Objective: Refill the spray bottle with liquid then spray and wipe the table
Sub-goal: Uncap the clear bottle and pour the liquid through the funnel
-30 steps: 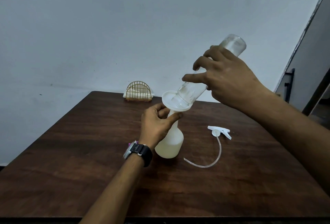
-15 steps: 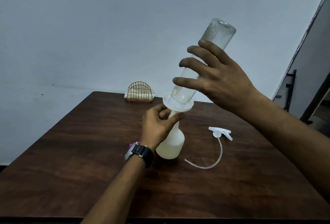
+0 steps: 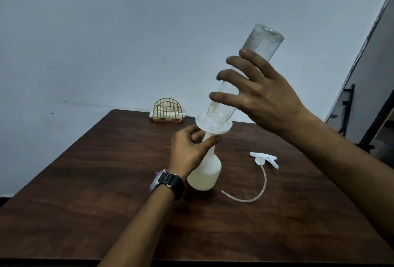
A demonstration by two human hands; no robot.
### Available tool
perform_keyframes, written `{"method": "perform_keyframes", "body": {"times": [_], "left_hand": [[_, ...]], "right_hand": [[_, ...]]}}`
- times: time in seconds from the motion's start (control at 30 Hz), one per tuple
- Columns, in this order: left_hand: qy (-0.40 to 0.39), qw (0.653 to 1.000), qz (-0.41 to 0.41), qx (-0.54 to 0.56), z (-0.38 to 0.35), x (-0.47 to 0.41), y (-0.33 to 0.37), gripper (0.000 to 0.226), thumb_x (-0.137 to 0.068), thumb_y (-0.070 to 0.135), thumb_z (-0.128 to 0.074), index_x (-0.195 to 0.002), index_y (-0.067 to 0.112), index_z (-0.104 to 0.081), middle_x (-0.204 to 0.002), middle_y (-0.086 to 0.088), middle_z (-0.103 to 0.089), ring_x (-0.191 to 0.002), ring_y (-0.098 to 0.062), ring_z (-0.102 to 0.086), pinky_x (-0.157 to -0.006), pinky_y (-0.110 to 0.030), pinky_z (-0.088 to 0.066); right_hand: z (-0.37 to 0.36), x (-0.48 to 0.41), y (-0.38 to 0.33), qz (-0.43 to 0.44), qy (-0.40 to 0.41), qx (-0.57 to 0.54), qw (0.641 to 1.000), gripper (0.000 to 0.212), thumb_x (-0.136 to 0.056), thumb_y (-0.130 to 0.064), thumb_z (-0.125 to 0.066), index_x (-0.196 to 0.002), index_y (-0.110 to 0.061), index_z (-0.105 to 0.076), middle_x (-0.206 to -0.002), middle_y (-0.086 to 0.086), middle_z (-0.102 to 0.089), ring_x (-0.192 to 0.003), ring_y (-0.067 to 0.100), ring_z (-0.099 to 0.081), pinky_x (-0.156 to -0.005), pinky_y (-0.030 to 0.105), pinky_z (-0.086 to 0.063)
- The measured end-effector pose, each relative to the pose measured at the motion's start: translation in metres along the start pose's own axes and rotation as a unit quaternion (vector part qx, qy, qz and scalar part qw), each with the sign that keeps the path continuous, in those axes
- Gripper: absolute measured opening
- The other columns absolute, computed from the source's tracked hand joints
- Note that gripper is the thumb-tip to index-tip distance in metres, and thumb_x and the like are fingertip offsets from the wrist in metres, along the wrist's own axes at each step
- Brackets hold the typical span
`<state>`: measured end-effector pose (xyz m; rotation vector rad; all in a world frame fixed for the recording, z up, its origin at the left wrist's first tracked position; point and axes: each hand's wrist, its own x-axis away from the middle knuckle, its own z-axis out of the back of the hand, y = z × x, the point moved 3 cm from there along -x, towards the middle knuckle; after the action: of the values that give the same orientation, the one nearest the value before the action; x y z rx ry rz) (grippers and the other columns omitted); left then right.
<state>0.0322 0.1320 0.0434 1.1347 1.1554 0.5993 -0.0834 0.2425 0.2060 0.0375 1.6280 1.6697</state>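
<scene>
Left hand [image 3: 191, 149] is pinching the spray bottle [image 3: 205, 173] neck on the table [image 3: 85, 181], steadying the funnel [image 3: 213, 125]. Right hand [image 3: 262, 98] is gripping the upended glass bottle [image 3: 255, 53], fingers loosely splayed, draining it.

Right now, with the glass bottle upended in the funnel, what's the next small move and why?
Probably lift the glass bottle out of the funnel with the right hand and set it down. It looks nearly empty, the spray bottle holds pale liquid, and the sprayer head lies on the table waiting. The left hand keeps the neck steady.
</scene>
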Motion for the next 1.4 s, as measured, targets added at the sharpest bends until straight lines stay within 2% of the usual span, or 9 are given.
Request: {"method": "perform_keyframes", "body": {"times": [0.4, 0.63, 0.83, 0.9, 1.03, 1.13, 1.27, 1.33, 1.4], "left_hand": [[0.005, 1.000, 0.012, -0.005, 0.000, 0.000, 0.002, 0.044, -0.078, 0.025, -0.091, -0.119, 0.024, -0.074, -0.106, 0.010, -0.081, -0.103, 0.000, -0.075, -0.097, -0.038, -0.060], [0.008, 1.000, 0.014, -0.004, 0.000, 0.000, 0.001, 0.048, -0.078, 0.024, -0.091, -0.123, 0.020, -0.074, -0.107, 0.009, -0.081, -0.104, -0.002, -0.075, -0.098, -0.042, -0.060], [0.011, 1.000, 0.020, -0.016, 0.001, 0.001, 0.002, 0.051, -0.078, 0.026, -0.091, -0.125, 0.021, -0.073, -0.108, 0.010, -0.081, -0.105, -0.002, -0.075, -0.099, -0.043, -0.060], [0.013, 1.000, 0.016, -0.024, 0.000, 0.003, 0.003, 0.052, -0.078, 0.028, -0.091, -0.126, 0.021, -0.072, -0.108, 0.011, -0.081, -0.105, -0.001, -0.075, -0.098, -0.040, -0.060], [0.027, 0.998, -0.001, -0.054, -0.001, 0.009, 0.009, 0.048, -0.081, 0.029, -0.089, -0.125, 0.022, -0.071, -0.102, 0.015, -0.081, -0.096, 0.009, -0.073, -0.088, -0.024, -0.061], [0.037, 0.997, -0.006, -0.069, -0.002, 0.012, 0.010, 0.058, -0.080, 0.034, -0.090, -0.131, 0.021, -0.067, -0.098, 0.020, -0.079, -0.092, 0.017, -0.069, -0.086, -0.017, -0.059], [0.054, 0.995, -0.006, -0.088, -0.005, 0.019, 0.008, 0.072, -0.076, 0.033, -0.093, -0.140, 0.020, -0.062, -0.117, 0.010, -0.077, -0.089, 0.028, -0.061, -0.081, -0.003, -0.051], [0.054, 0.994, -0.009, -0.099, -0.006, 0.024, 0.008, 0.082, -0.072, 0.035, -0.095, -0.143, 0.022, -0.058, -0.128, 0.007, -0.073, -0.100, 0.023, -0.061, -0.085, -0.004, -0.050], [0.051, 0.993, -0.005, -0.102, -0.004, 0.029, 0.009, 0.094, -0.067, 0.042, -0.097, -0.148, 0.025, -0.052, -0.141, 0.008, -0.066, -0.121, 0.008, -0.060, -0.099, -0.017, -0.052]], "right_hand": [[-0.006, 0.014, -0.007, -0.040, -0.052, -0.005, 0.998, 0.048, -0.101, 0.004, -0.034, -0.118, -0.022, -0.070, -0.122, 0.012, -0.068, -0.128, 0.040, -0.058, -0.124, 0.052, -0.030], [-0.005, 0.013, -0.010, -0.038, -0.039, -0.003, 0.998, 0.045, -0.101, 0.004, -0.038, -0.117, -0.023, -0.071, -0.120, 0.012, -0.068, -0.127, 0.040, -0.059, -0.123, 0.051, -0.031], [-0.001, 0.014, -0.003, -0.102, -0.070, -0.013, 0.992, 0.066, -0.097, 0.001, -0.015, -0.123, -0.023, -0.069, -0.125, 0.012, -0.065, -0.130, 0.042, -0.054, -0.124, 0.052, -0.025], [-0.001, 0.017, -0.001, -0.137, -0.090, -0.041, 0.986, 0.068, -0.086, 0.003, -0.019, -0.126, -0.023, -0.068, -0.124, 0.011, -0.065, -0.126, 0.043, -0.054, -0.123, 0.052, -0.024], [-0.004, 0.026, 0.002, -0.271, -0.173, -0.182, 0.929, 0.063, -0.068, -0.002, -0.068, -0.127, -0.025, -0.070, -0.111, 0.008, -0.070, -0.103, 0.041, -0.059, -0.099, 0.050, -0.040], [-0.002, 0.032, 0.000, -0.323, -0.269, -0.246, 0.873, 0.069, -0.072, -0.011, -0.069, -0.138, -0.032, -0.062, -0.116, 0.006, -0.069, -0.103, 0.037, -0.057, -0.090, 0.044, -0.042], [-0.001, 0.055, 0.000, -0.409, -0.310, -0.312, 0.799, 0.074, -0.079, -0.019, -0.068, -0.147, -0.040, -0.049, -0.125, -0.003, -0.065, -0.116, 0.028, -0.056, -0.084, 0.036, -0.045], [-0.002, 0.068, -0.004, -0.456, -0.310, -0.352, 0.756, 0.071, -0.080, -0.029, -0.074, -0.145, -0.042, -0.050, -0.123, -0.009, -0.066, -0.109, 0.019, -0.059, -0.078, 0.032, -0.045], [-0.001, 0.081, -0.009, -0.494, -0.303, -0.392, 0.715, 0.069, -0.079, -0.039, -0.079, -0.142, -0.041, -0.052, -0.121, -0.012, -0.068, -0.097, 0.013, -0.058, -0.077, 0.031, -0.045]]}}
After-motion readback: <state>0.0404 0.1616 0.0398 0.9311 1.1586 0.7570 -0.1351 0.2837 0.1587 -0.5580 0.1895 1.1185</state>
